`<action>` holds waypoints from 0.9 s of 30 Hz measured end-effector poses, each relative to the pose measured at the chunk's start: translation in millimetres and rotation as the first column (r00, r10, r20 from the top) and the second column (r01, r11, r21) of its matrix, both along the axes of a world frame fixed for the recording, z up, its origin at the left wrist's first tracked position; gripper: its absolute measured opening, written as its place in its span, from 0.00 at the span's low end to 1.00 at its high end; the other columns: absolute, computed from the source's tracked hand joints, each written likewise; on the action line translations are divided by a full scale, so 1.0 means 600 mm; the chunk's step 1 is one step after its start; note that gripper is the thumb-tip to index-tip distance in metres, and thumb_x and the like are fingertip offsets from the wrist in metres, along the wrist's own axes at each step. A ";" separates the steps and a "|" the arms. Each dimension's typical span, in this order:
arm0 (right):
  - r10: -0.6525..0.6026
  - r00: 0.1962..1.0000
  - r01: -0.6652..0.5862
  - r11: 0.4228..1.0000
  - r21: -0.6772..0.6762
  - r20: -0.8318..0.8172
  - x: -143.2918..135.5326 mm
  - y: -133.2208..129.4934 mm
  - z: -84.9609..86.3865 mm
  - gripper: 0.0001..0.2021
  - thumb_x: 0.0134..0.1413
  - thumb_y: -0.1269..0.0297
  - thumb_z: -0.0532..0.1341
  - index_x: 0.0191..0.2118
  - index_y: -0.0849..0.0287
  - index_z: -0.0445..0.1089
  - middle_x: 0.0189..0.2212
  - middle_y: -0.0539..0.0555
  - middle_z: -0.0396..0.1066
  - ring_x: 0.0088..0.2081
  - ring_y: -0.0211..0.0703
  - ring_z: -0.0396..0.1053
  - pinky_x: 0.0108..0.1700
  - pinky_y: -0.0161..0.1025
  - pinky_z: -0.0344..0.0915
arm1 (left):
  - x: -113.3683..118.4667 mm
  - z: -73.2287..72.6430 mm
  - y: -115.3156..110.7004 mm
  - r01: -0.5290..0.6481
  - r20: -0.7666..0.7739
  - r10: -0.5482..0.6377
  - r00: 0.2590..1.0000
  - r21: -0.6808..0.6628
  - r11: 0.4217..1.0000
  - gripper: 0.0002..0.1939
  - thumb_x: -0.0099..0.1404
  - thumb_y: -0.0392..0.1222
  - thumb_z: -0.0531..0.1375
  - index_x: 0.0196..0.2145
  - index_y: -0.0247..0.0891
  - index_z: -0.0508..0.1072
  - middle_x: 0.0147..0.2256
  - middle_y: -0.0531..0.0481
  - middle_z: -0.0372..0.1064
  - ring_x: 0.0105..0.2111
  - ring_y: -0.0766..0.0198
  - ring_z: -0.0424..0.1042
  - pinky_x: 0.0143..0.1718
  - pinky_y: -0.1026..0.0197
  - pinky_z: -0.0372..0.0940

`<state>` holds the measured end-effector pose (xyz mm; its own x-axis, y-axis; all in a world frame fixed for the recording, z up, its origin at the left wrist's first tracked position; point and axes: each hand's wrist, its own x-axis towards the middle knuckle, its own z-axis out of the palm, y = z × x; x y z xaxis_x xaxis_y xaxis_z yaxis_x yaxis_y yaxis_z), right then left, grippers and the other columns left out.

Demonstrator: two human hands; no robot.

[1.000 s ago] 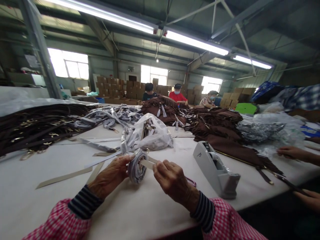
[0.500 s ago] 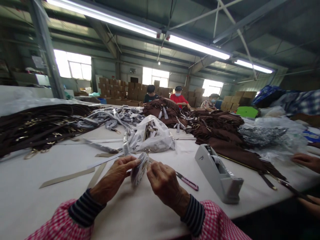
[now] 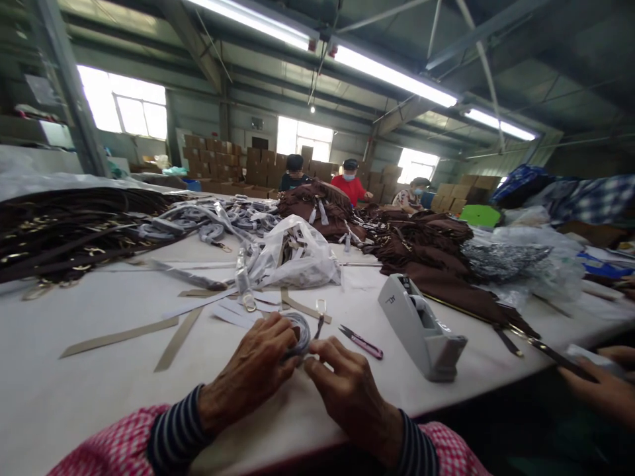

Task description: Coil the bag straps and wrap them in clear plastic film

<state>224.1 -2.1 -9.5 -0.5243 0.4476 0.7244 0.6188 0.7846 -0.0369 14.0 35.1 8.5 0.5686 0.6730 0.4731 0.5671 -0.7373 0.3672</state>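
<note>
A coiled, wrapped strap (image 3: 299,330) sits in my left hand (image 3: 253,370), with the fingers closed around its near side. My right hand (image 3: 347,383) pinches at the coil's right edge, next to the strap's loose end. That end carries a metal clasp (image 3: 321,308), which points away from me over the white table. Just right of my right hand lie pink-handled thread snips (image 3: 364,342). Further right stands a grey tape dispenser (image 3: 426,337). Flat beige strips (image 3: 119,337) and white paper strips (image 3: 233,314) lie left of and beyond my hands.
A clear plastic bag (image 3: 302,264) stands mid-table. Behind it are wrapped straps (image 3: 218,221), dark straps (image 3: 74,231) at left and brown bags (image 3: 421,244) at right. A co-worker's hand (image 3: 600,383) holds a dark strap at the right edge. Several people work across the table.
The coil has turned from edge-on to show its round side, and the clasp end now sticks out beyond it. My left hand has shifted right and closed over the coil. The view has tilted slightly.
</note>
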 end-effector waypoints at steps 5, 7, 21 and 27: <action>0.002 0.956 -0.147 0.870 -0.470 -0.295 0.008 0.002 -0.004 0.07 0.65 0.73 0.64 0.34 0.57 0.75 0.42 0.54 0.76 0.41 0.41 0.76 0.45 0.35 0.71 | 0.015 -0.027 0.000 0.092 -0.063 -0.098 0.993 -0.092 0.991 0.07 0.71 0.38 0.59 0.33 0.39 0.69 0.37 0.46 0.70 0.40 0.54 0.65 0.41 0.55 0.59; -0.016 0.961 -0.140 0.833 -0.536 -0.277 0.008 0.008 0.008 0.07 0.63 0.74 0.65 0.34 0.57 0.77 0.39 0.52 0.76 0.39 0.40 0.76 0.45 0.35 0.69 | 0.013 -0.028 0.003 0.098 -0.009 -0.099 0.995 -0.115 0.989 0.09 0.72 0.41 0.59 0.32 0.39 0.70 0.36 0.47 0.70 0.39 0.54 0.66 0.40 0.55 0.59; -0.140 0.906 -0.315 0.410 -0.856 -0.401 -0.002 0.082 0.042 0.05 0.46 0.74 0.67 0.31 0.59 0.76 0.22 0.46 0.73 0.24 0.37 0.69 0.27 0.31 0.63 | 0.013 -0.013 0.001 0.068 0.428 0.098 0.898 -0.356 0.932 0.03 0.65 0.37 0.59 0.34 0.42 0.67 0.28 0.56 0.65 0.28 0.63 0.65 0.31 0.61 0.60; -0.042 0.904 -0.403 0.250 -0.880 -0.426 -0.001 0.095 0.057 0.03 0.45 0.71 0.66 0.29 0.62 0.77 0.21 0.46 0.70 0.23 0.33 0.64 0.25 0.30 0.60 | 0.013 -0.027 0.003 0.065 0.382 0.043 0.923 -0.266 0.962 0.03 0.67 0.39 0.60 0.36 0.42 0.68 0.30 0.55 0.69 0.28 0.64 0.67 0.31 0.62 0.61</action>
<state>223.4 54.8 24.4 -0.5506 0.8346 -0.0193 0.2379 0.1347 -0.9619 21.8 36.6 -7.4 0.3892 0.7996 0.4572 0.3363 -0.5855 0.7376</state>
